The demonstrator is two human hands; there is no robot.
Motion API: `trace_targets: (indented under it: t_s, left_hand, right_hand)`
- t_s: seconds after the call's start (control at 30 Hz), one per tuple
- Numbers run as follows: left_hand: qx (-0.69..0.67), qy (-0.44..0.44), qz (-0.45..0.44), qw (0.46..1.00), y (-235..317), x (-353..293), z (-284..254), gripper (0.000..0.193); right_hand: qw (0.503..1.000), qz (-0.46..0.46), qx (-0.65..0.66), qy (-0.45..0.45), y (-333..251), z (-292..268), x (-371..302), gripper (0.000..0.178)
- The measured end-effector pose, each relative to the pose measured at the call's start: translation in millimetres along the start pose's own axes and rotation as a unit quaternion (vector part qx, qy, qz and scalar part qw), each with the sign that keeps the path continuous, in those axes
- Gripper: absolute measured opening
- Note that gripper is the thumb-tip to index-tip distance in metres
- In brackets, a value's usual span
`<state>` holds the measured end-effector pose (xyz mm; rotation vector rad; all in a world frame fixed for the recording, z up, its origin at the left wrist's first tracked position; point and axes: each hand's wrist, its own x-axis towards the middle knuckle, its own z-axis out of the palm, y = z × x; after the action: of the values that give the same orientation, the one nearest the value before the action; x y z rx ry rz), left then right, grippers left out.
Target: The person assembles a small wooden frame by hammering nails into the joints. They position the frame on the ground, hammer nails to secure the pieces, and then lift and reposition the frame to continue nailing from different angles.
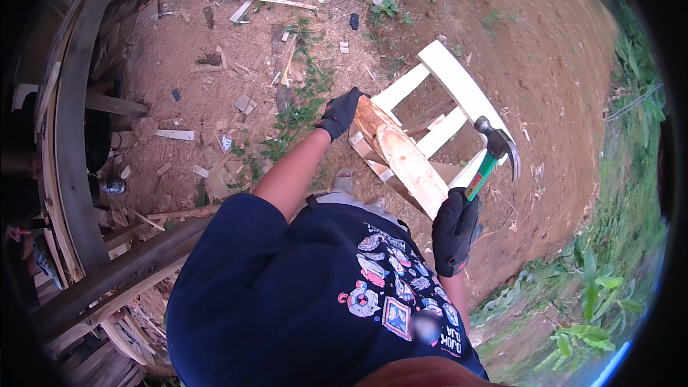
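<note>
In a dark glove, my right hand (456, 233) is wrapped round the green handle of a claw hammer (491, 147). The hammer's metal head is raised over the right side of a pale wooden frame (467, 89) made of slats. Along the frame's near side runs a wooden board (398, 145) with brown grain. My left hand (340, 112), also gloved, grips the far left end of this board, its fingertips partly hidden. Under the board, part of the frame's lower pieces shows.
Weathered beams (75, 136) stand at the left, with another timber (129, 279) crossing at lower left. Wood scraps (245, 104) and shavings litter the dirt ground. A long thin strip (265, 0) lies at the back. Green plants (591, 294) grow at the right. Part of a person shows behind the beams.
</note>
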<state>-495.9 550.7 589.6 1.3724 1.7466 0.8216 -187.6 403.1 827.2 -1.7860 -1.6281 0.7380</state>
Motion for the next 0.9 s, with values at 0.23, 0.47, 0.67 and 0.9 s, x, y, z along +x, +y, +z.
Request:
trace_targets:
  t_s: [0.23,0.47,0.67,0.9]
  left_hand:
    - [-0.024,-0.008,-0.001,1.0,-5.1,2.3,-0.1,0.062]
    - [-0.029,-0.018,-0.037,0.999,12.4,2.4,-2.0,0.063]
    - [-0.035,-0.011,-0.021,0.999,-17.7,3.6,11.7,0.064]
    - [-0.019,-0.004,0.008,1.0,-12.2,9.2,8.1,0.056]
  right_hand:
    - [1.0,0.004,0.009,0.013,65.9,28.6,-17.8,0.029]
    - [0.974,-0.217,-0.01,0.062,-7.0,73.2,37.4,0.026]
    - [0.971,-0.164,-0.144,-0.102,14.1,81.0,22.2,0.021]
    - [0.999,-0.005,-0.033,-0.005,35.3,7.9,-25.1,0.03]
